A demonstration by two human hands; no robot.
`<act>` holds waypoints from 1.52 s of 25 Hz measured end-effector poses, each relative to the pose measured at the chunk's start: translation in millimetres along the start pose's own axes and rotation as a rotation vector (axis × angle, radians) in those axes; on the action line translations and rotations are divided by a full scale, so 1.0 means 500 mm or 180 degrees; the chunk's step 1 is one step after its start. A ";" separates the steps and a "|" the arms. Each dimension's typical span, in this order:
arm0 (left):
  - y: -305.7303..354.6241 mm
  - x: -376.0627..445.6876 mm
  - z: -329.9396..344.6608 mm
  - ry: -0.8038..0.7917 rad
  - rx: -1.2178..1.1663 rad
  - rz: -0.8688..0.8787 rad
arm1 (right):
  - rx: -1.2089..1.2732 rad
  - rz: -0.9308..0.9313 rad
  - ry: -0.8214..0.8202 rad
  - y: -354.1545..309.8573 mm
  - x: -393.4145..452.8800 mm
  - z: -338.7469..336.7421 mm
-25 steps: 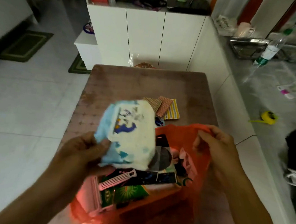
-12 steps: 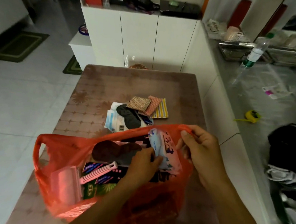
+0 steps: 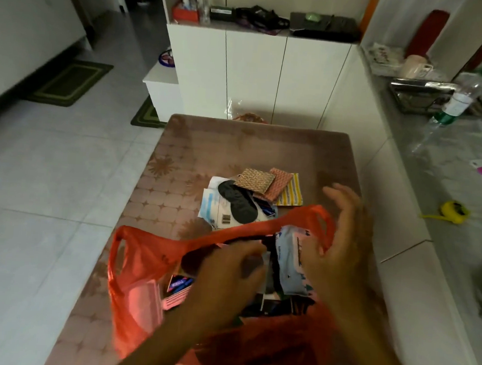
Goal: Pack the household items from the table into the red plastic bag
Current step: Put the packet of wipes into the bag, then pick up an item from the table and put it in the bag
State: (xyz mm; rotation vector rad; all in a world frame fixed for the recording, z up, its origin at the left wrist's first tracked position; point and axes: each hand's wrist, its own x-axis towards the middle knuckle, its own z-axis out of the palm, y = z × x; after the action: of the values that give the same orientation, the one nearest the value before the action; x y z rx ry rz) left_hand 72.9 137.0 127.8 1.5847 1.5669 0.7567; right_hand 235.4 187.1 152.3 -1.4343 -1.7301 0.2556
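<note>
So the red plastic bag (image 3: 155, 250) sits wide open on the near end of the bench (image 3: 236, 145). The left hand (image 3: 227, 275) is down inside it with fingers curled, but I can't tell if that grip holds anything. Beside it in the bag stands one blue-and-white wipes pack (image 3: 291, 260). The right hand (image 3: 341, 246) hovers over the bag's right handle, grip loose, fingers spread, holding nothing. Just beyond the bag: three patterned square pouches (image 3: 268, 184), one dark eye mask (image 3: 237, 200) lying on one white packet (image 3: 217, 212).
</note>
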 end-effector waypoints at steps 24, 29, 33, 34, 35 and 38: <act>-0.274 0.094 -0.221 -0.1408 0.2457 -0.0207 | -0.1812 0.0963 -0.2575 0.193 0.083 0.600; -0.263 0.106 -0.249 -0.0973 0.2180 -0.0234 | -0.0310 0.0898 -0.1761 0.092 0.098 0.440; -0.246 0.085 -0.252 -0.0564 0.1779 -0.0285 | 0.1168 0.0439 -0.1983 0.036 0.021 0.219; -0.240 0.078 -0.253 -0.0486 0.1651 -0.0294 | 0.1082 0.0168 -0.2301 0.040 -0.002 0.179; -0.234 0.073 -0.252 -0.0448 0.1510 -0.0283 | 0.0736 -0.0088 -0.2600 0.051 -0.021 0.154; -0.228 0.071 -0.249 -0.0419 0.1291 -0.0378 | -0.0367 -0.1042 -0.3001 0.102 -0.030 0.156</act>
State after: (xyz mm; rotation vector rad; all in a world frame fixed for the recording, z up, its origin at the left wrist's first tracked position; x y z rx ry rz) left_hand -90.5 180.3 93.8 1.7642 1.7750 0.2719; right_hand 216.1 217.3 64.9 -1.1353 -2.7331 0.7447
